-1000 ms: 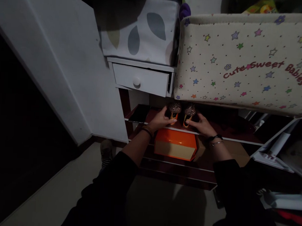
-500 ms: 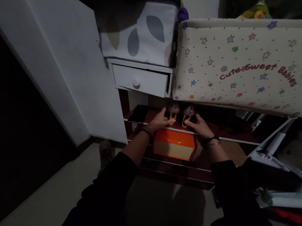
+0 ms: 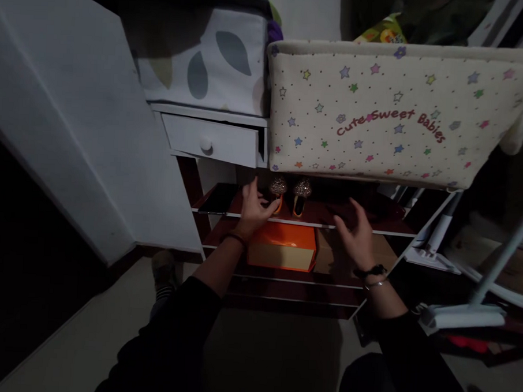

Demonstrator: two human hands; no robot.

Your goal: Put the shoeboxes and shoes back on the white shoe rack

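Note:
Two small shoes stand side by side on the upper rack shelf, with glittery brown toes at the back and orange insides towards me. Beside the left shoe is my left hand, its fingers apart and its thumb tip at the shoe's near end; whether they touch I cannot tell. The right shoe stands free of both hands. My right hand hangs open in front of the shelf, to the right of the shoes, with nothing in it.
An orange box and brown cardboard lie on the shelf below. A dark flat object rests left of the shoes. Above are a slightly pulled-out drawer and an overhanging star-patterned fabric bin. White rods stand at right.
My right hand has let go of the right shoe and moved away to the right, opening. The left hand has loosened from the left shoe, fingers spreading. The view has swung rightward.

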